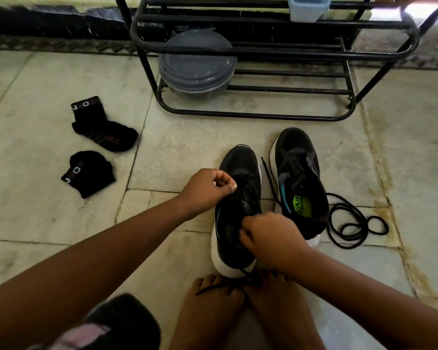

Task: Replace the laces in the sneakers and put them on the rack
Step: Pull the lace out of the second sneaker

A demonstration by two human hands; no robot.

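Two black sneakers with white soles stand on the stone floor. Over the left sneaker (240, 168), my left hand (208, 189) pinches its black lace at the eyelets. My right hand (266, 236) grips the lace at the tongue, near the shoe's opening. One end of that lace (220, 286) trails over my bare feet. The right sneaker (299, 180) stands beside it with no lace in its eyelets and a green insole showing. A loose black lace (352, 221) lies coiled on the floor to its right. The black metal shoe rack (250, 114) stands behind the shoes.
Two black socks (101, 130) (89, 174) lie on the floor at the left. A grey lidded plastic bowl (197, 64) sits on the rack's bottom shelf, and a pale blue container (307, 7) on an upper shelf. My bare feet (213, 311) rest at the sneaker's heel.
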